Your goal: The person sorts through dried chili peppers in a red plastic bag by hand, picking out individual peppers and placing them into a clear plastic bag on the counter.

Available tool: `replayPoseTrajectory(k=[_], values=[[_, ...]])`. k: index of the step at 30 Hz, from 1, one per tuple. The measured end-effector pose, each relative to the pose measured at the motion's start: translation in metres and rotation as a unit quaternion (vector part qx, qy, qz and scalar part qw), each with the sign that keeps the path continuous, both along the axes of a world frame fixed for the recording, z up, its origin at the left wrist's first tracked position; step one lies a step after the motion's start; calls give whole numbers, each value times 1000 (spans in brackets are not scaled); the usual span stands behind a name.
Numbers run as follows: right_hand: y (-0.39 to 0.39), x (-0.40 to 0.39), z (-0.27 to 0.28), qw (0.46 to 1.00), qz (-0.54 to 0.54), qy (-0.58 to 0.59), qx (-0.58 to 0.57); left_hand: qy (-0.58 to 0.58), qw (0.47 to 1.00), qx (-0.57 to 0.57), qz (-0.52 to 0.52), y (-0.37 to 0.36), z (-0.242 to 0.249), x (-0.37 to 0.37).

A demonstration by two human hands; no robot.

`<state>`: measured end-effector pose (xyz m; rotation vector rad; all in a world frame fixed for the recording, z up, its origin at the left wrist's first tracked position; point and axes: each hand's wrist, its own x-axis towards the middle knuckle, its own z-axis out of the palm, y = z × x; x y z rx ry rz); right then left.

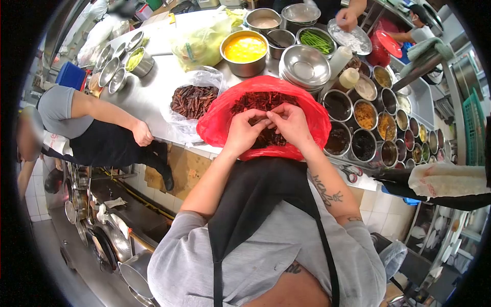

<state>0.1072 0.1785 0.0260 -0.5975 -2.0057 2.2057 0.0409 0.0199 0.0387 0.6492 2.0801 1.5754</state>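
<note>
My left hand [247,131] and my right hand [291,124] meet over an open red plastic bag [217,120]. Thumb and fingers of both are pinched together, tip to tip; whatever is between them is too small or hidden to make out. Inside the bag lie dark red dried chillies [255,100], partly covered by my hands. Just left of it, a clear plastic bag [215,77] holds more dried chillies [194,101], longer and darker. The red bag sits at the table's near edge, against my black apron [266,189].
Seasoning tins [364,115] and scissors [352,174] are on the right. Behind the bag stand stacked steel bowls [305,64] and a pot of yellow liquid [244,52]. A co-worker's arm [110,110] hangs at left; another person's hand [347,19] is over a tray at the back.
</note>
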Motion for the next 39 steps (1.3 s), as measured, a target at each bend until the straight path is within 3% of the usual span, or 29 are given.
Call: replayPoseTrajectory(k=[1,4,10,14,19,22,23,26,30,31,34,39], values=[[0,0,-2,1000,-8,0,-12,20,1000,-2,5,0,0,-1],[4,-4,-21,993,-6,49,109,20,999,-17,18,-1,1,0],[6,1,-14,989,15,15,148,118,992,-41,-3,-3,-2,1],[9,4,-8,994,72,8,-86,74,996,-36,-43,-7,9,-2],[13,9,-3,922,110,6,-371,-13,991,101,-82,-13,-17,-15],[10,1,-6,996,-5,-12,-85,-153,977,145,-35,-18,-22,-22],[13,-4,-19,989,-43,34,138,-211,966,150,-12,-21,-21,-24],[18,-5,-20,963,-5,-21,268,-332,909,253,0,-26,-23,-27],[4,-8,-9,917,96,-46,385,-355,899,254,34,-21,-16,-26],[0,-6,-10,872,111,-41,476,-342,910,232,35,-20,-17,-26],[-7,-8,-19,852,121,-62,505,-314,929,184,70,-15,-18,-22],[-6,-7,-8,900,76,-13,428,-222,961,128,107,-11,-25,-19]])
